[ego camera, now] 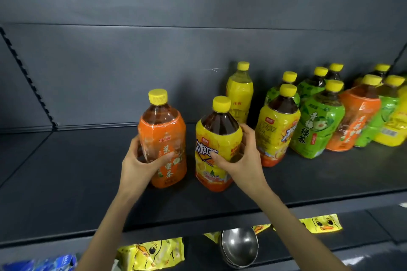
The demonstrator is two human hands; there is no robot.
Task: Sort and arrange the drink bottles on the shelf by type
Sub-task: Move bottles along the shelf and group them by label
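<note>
Gripping 2 drink bottles at once, a person works at a dark grey shelf (66, 171) with bare arms reaching up from the bottom of the view. The left hand (141, 160) wraps the lower body of an orange-labelled tea bottle (163, 138), thumb lying across the front of the label and fingers curled round the far left side. The right hand (239, 160) clasps a yellow-labelled iced tea bottle (217, 138) the same way, thumb on the front and fingers round its right side. Both bottles stand upright near the middle of the shelf, just beside each other with a narrow gap between them, each filled with dark tea and topped by a yellow cap.

Behind the pair, against the grey back panel (198, 50), stands a slimmer yellow bottle (240, 92). To the right a crowded, mixed group runs toward the shelf's end: a second yellow-labelled bottle (275, 130) at its near left, a green-labelled green tea bottle (317, 130) beside it, an orange-labelled one (356, 121) further right, and more green and yellow bottles packed behind and beyond, all yellow-capped. The left stretch of the shelf carries nothing.

On the level below lie yellow duck-print packets (152, 253), a stack of steel bowls (239, 246) and, at the far left corner, blue packs (44, 264).
</note>
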